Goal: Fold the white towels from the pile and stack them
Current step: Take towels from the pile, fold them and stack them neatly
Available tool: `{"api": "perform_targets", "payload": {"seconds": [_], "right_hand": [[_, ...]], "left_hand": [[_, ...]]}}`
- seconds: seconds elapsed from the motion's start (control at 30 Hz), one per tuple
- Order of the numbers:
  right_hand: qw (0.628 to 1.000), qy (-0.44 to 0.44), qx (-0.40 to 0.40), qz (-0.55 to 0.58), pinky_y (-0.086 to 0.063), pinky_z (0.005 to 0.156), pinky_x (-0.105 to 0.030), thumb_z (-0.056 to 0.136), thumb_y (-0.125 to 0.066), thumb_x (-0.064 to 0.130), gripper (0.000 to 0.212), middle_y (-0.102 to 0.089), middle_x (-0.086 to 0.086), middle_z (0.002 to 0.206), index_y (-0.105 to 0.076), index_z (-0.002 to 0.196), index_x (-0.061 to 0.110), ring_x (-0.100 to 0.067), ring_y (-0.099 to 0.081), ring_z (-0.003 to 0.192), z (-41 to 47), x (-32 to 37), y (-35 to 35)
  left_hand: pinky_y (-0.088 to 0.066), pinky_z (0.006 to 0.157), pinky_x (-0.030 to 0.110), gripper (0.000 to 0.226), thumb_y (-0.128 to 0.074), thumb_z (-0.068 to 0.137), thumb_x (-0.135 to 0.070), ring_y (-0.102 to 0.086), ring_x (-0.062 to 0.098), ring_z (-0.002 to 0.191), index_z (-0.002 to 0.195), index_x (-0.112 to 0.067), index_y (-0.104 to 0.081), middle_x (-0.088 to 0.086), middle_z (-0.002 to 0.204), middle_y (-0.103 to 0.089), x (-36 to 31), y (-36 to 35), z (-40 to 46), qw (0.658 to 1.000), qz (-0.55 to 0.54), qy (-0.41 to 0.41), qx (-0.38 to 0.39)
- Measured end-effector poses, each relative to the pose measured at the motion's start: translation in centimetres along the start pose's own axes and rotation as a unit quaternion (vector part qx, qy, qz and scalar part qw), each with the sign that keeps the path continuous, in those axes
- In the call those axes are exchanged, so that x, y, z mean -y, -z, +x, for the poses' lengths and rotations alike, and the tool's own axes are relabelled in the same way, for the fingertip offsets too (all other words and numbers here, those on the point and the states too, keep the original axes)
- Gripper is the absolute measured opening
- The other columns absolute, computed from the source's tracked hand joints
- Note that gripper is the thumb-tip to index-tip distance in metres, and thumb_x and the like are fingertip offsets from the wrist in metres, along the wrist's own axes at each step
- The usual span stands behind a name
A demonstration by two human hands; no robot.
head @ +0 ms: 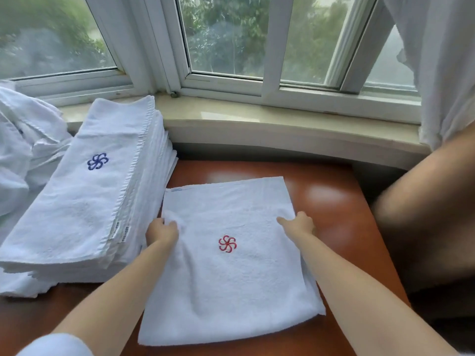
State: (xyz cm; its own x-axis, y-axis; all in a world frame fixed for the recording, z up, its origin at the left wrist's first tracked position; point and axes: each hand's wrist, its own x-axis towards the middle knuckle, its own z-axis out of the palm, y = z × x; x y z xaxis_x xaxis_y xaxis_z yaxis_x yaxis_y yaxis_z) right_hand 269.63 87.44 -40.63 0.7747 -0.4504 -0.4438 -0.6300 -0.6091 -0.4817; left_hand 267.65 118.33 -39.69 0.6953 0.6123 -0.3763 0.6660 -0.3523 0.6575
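Note:
A white towel with a red flower emblem (231,273) lies folded flat on the reddish-brown table (341,201). My left hand (162,231) grips the towel's left edge, with the cloth bunched under its fingers. My right hand (299,223) holds the right edge near the far corner. To the left stands a tall stack of folded white towels (84,201); its top one bears a blue flower emblem. Behind the stack, at the far left, lies the loose pile of unfolded white towels (20,150).
A pale stone window sill (257,116) and white window frames run along the table's far side. A white curtain (442,73) hangs at the right. A blurred dark brown shape (424,214) fills the right edge beside the table.

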Motion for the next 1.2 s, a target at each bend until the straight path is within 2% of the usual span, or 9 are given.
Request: {"api": "perform_targets", "payload": {"seconds": [0.13, 0.27, 0.5, 0.6, 0.8, 0.93, 1.03, 1.13, 1.2], "right_hand": [[0.997, -0.029, -0.057, 0.031, -0.049, 0.086, -0.037, 0.093, -0.054, 0.024, 0.028, -0.059, -0.017, 0.117, -0.060, 0.111, 0.002, -0.036, -0.057, 0.107, 1.8, 0.9, -1.3], [0.977, 0.106, -0.161, 0.094, -0.040, 0.070, -0.036, 0.102, -0.036, 0.026, 0.027, -0.054, -0.011, 0.105, -0.053, 0.096, 0.005, -0.032, -0.053, 0.088, 3.0, 3.4, -0.9], [0.988, 0.091, -0.089, 0.082, -0.039, 0.069, -0.032, 0.104, -0.029, 0.027, 0.022, -0.058, -0.015, 0.098, -0.040, 0.094, 0.011, -0.031, -0.053, 0.084, 8.0, 6.8, -1.0], [0.990, 0.075, -0.096, 0.071, -0.041, 0.072, -0.033, 0.104, -0.028, 0.026, 0.022, -0.059, -0.017, 0.103, -0.041, 0.099, 0.010, -0.034, -0.056, 0.092, 9.6, 7.3, -1.5], [0.993, 0.043, -0.106, 0.023, -0.042, 0.077, -0.036, 0.105, -0.028, 0.026, 0.030, -0.060, -0.019, 0.111, -0.047, 0.111, 0.004, -0.039, -0.057, 0.101, 11.7, 8.3, -2.3], [0.988, 0.056, -0.133, -0.053, -0.039, 0.085, -0.035, 0.101, -0.040, 0.029, 0.031, -0.052, -0.012, 0.122, -0.055, 0.117, 0.007, -0.031, -0.049, 0.113, 11.7, 8.6, -3.2], [0.989, 0.047, -0.142, -0.015, -0.036, 0.097, -0.036, 0.095, -0.052, 0.030, 0.030, -0.045, -0.010, 0.128, -0.058, 0.116, 0.010, -0.029, -0.042, 0.117, 11.8, 8.9, -3.4], [0.995, 0.004, -0.072, 0.074, -0.044, 0.083, -0.031, 0.091, -0.054, 0.026, 0.027, -0.052, -0.009, 0.121, -0.057, 0.114, 0.013, -0.030, -0.053, 0.104, 12.0, 9.8, -2.9], [0.996, 0.001, -0.028, 0.086, -0.041, 0.068, -0.027, 0.088, -0.053, 0.023, 0.012, -0.058, -0.006, 0.102, -0.056, 0.097, 0.015, -0.027, -0.055, 0.086, 12.1, 9.8, -2.6]], "left_hand": [[-0.040, 0.105, 0.042, 0.040, -0.045, 0.100, -0.023, -0.050, 0.035, 0.124, 0.135, -0.003, -0.050, 0.015, 0.136, -0.054, -0.5, -1.6, 1.3, 0.999, -0.030, -0.018, -0.039], [-0.037, 0.073, 0.039, 0.028, -0.034, 0.103, -0.028, -0.059, 0.041, 0.098, 0.123, -0.011, -0.044, 0.020, 0.109, -0.064, -2.3, -2.5, 1.7, 0.983, -0.012, -0.113, -0.143], [-0.034, 0.072, 0.038, 0.030, -0.028, 0.105, -0.022, -0.057, 0.040, 0.101, 0.126, -0.004, -0.039, 0.025, 0.112, -0.060, -6.5, -4.1, 6.7, 0.988, 0.046, -0.072, -0.125], [-0.040, 0.080, 0.042, 0.030, -0.028, 0.104, -0.019, -0.056, 0.040, 0.109, 0.126, -0.001, -0.038, 0.025, 0.121, -0.056, -7.1, -4.7, 8.1, 0.990, 0.052, -0.036, -0.122], [-0.045, 0.081, 0.047, 0.030, -0.027, 0.101, -0.013, -0.060, 0.044, 0.104, 0.127, 0.000, -0.035, 0.026, 0.116, -0.060, -7.6, -5.2, 9.6, 0.985, 0.120, -0.003, -0.127], [-0.045, 0.088, 0.047, 0.036, -0.035, 0.099, -0.011, -0.054, 0.042, 0.116, 0.132, 0.004, -0.039, 0.025, 0.129, -0.054, -7.9, -5.8, 10.0, 0.982, 0.148, 0.033, -0.111], [-0.039, 0.098, 0.046, 0.046, -0.045, 0.094, -0.015, -0.042, 0.036, 0.128, 0.137, -0.001, -0.039, 0.017, 0.141, -0.043, -8.0, -6.9, 9.3, 0.983, 0.150, 0.036, -0.100], [-0.037, 0.099, 0.044, 0.045, -0.053, 0.089, -0.015, -0.035, 0.031, 0.128, 0.133, -0.007, -0.045, 0.012, 0.142, -0.036, -8.4, -7.9, 8.3, 0.982, 0.146, 0.052, -0.108], [-0.040, 0.096, 0.045, 0.042, -0.056, 0.087, -0.013, -0.038, 0.033, 0.124, 0.129, -0.012, -0.048, 0.013, 0.140, -0.037, -8.8, -7.9, 8.4, 0.985, 0.101, 0.090, -0.106]]}}
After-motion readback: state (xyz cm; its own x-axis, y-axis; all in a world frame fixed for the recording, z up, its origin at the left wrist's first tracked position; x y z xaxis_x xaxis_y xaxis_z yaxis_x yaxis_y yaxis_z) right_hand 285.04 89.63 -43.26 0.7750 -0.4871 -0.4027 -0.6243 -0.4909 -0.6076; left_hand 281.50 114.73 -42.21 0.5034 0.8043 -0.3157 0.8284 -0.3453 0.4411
